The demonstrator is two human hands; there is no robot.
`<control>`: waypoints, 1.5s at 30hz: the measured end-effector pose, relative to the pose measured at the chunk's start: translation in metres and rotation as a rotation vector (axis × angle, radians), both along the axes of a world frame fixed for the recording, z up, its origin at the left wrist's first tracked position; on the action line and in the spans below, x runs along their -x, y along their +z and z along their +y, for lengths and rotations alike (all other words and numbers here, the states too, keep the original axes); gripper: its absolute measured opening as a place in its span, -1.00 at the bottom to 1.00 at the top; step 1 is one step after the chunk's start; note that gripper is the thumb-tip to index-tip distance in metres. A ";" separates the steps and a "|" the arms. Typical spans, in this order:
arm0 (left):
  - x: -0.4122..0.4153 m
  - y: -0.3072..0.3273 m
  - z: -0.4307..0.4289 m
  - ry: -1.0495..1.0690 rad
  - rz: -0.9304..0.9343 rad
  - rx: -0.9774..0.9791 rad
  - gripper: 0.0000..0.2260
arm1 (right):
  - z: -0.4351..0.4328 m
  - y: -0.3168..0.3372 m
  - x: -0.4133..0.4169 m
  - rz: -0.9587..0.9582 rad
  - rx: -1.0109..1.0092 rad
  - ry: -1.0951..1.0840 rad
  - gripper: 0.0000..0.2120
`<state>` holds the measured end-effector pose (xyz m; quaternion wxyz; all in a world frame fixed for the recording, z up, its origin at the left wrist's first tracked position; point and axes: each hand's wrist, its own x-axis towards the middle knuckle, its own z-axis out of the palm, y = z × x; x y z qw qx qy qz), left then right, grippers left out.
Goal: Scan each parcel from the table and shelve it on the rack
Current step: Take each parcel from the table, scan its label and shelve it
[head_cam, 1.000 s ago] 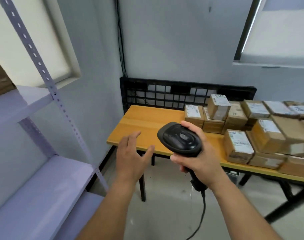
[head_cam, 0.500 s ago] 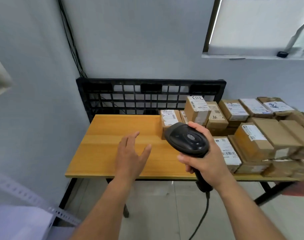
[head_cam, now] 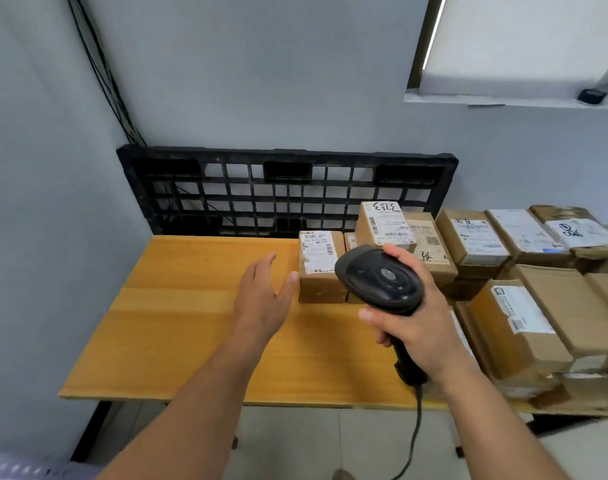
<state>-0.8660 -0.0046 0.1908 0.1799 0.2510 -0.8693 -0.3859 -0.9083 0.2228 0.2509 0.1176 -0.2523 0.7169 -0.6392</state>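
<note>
Several brown cardboard parcels with white labels crowd the right half of the wooden table (head_cam: 178,327). The leftmost parcel (head_cam: 318,268) stands at the pile's edge, label facing up. My left hand (head_cam: 264,299) hovers over the table with fingers straight, its thumb close to that parcel's left side and holding nothing. My right hand (head_cam: 417,323) grips the handle of a black barcode scanner (head_cam: 378,278), whose head points toward the parcels. A taller parcel (head_cam: 382,225) with handwritten marks rises behind the scanner.
A black plastic pallet (head_cam: 285,188) leans against the wall behind the table. Black cables (head_cam: 98,67) run down the wall corner. A window ledge (head_cam: 503,100) is at upper right. A corner of the pale rack (head_cam: 15,467) shows at bottom left. The scanner cord (head_cam: 415,441) hangs down.
My view has swung right and closer to the table, so the rack has nearly left the frame. My left hand has reached forward toward the leftmost parcel. The scanner stays in my right hand.
</note>
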 end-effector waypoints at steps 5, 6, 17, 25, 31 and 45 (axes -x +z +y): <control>0.061 -0.017 0.001 0.018 -0.140 0.019 -0.46 | 0.002 -0.012 0.045 -0.071 -0.006 0.014 -0.23; 0.071 -0.020 0.001 0.024 -0.161 0.018 -0.47 | 0.002 -0.016 0.053 -0.088 -0.004 0.017 -0.24; 0.125 -0.059 -0.007 0.074 -0.279 -0.283 -0.35 | 0.001 -0.056 0.093 -0.238 -0.047 0.031 -0.20; 0.099 -0.077 -0.022 -0.065 -0.259 -0.740 0.04 | -0.003 -0.067 0.094 -0.267 -0.046 0.037 -0.19; 0.084 -0.092 -0.011 -0.146 -0.186 -0.842 0.10 | -0.004 -0.069 0.081 -0.254 -0.082 0.046 -0.20; 0.002 -0.050 -0.036 -0.013 0.002 -0.586 0.11 | -0.029 -0.016 0.014 -0.273 0.134 0.181 -0.20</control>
